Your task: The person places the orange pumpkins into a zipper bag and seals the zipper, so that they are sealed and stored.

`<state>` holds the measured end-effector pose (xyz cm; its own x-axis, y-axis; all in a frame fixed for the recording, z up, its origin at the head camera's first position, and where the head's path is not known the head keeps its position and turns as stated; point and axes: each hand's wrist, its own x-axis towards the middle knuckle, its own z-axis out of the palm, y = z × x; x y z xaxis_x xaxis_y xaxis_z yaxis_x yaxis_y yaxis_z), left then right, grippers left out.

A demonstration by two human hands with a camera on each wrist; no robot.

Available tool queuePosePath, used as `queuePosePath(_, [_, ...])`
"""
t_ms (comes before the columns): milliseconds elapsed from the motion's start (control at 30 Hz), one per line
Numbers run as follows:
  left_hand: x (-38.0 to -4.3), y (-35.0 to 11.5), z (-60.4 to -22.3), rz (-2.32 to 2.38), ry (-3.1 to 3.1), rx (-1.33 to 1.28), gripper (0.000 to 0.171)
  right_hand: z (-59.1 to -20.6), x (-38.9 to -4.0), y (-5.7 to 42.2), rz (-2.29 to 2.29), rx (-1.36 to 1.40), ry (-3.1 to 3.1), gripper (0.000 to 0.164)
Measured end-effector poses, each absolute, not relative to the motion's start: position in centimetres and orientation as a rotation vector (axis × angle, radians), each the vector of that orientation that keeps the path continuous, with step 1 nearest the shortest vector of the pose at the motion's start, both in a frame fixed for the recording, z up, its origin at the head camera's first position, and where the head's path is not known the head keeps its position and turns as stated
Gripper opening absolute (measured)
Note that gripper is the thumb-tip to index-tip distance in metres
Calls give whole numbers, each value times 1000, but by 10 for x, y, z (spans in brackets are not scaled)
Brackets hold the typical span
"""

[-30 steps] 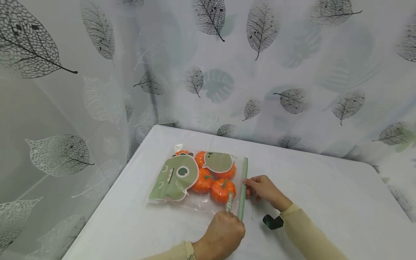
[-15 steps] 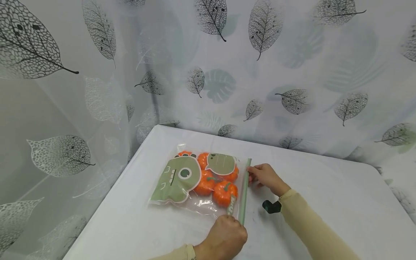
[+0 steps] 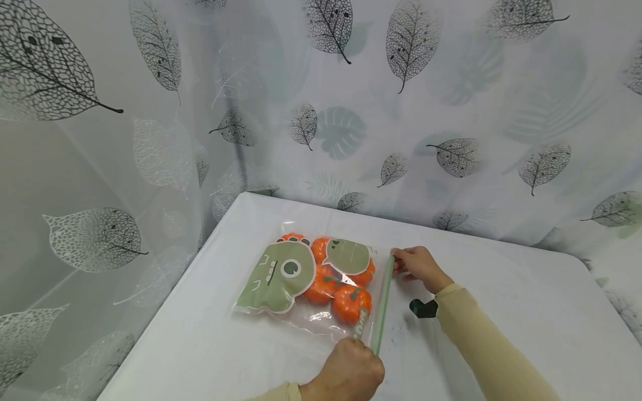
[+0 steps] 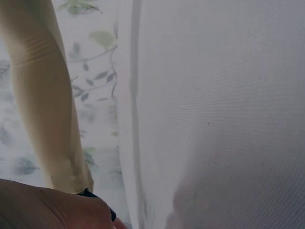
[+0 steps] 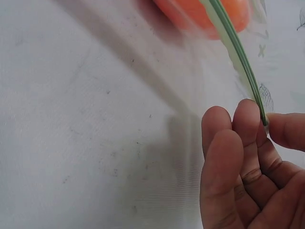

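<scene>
A clear zip bag (image 3: 321,323) printed with a green one-eyed monster lies on the white table, with several orange pumpkins (image 3: 351,303) inside. Along its right side runs a green zip strip (image 3: 384,301). My right hand (image 3: 420,267) pinches the strip's far end between thumb and fingers. In the right wrist view the same strip (image 5: 238,52) runs down to those fingertips, its layers lying together where held. At the near end of the strip, my left hand (image 3: 347,367) grips the bag's corner in curled fingers. The left wrist view shows only part of that hand (image 4: 62,210).
A dark wrist-worn device (image 3: 423,308) shows beside the right sleeve. The white table (image 3: 501,312) extends right of the bag. Behind and to the left hangs a leaf-patterned curtain (image 3: 281,72).
My right hand has slid along the green strip from its middle to its far end. The left hand has stayed on the near corner; the bag has shifted slightly right in view.
</scene>
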<state>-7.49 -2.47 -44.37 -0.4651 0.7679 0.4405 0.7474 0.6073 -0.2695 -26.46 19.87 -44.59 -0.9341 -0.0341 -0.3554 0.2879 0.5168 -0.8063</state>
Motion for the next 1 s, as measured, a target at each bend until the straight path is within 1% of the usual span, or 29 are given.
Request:
queuePosePath(500, [-78,-26,-441,-14,-2384,-1256,14,-456,-262,196,-1414,259,2435,43])
queuePosePath(667, [-80,-26,-436,14,-2425,-1205,16,-463,-259,196,-1435,287,2445,45])
queuePosePath(733, [-82,-26,-432,13,-2497,-1188,24,-466,-258,197,-1429,277,2459,46])
queuePosePath(867, [-90,-28,-419,-92,-2641,-1167,50,-463,-253,198,-1293,200,2590,47])
queuePosePath(933, [-97,-30,-413,-153,-2609,-1140,58,-456,-250,199,-1194,126,2684,46])
queuePosePath(1000, [-105,-32,-405,-187,-2526,-1091,61,-447,-247,200,-1089,54,2791,45])
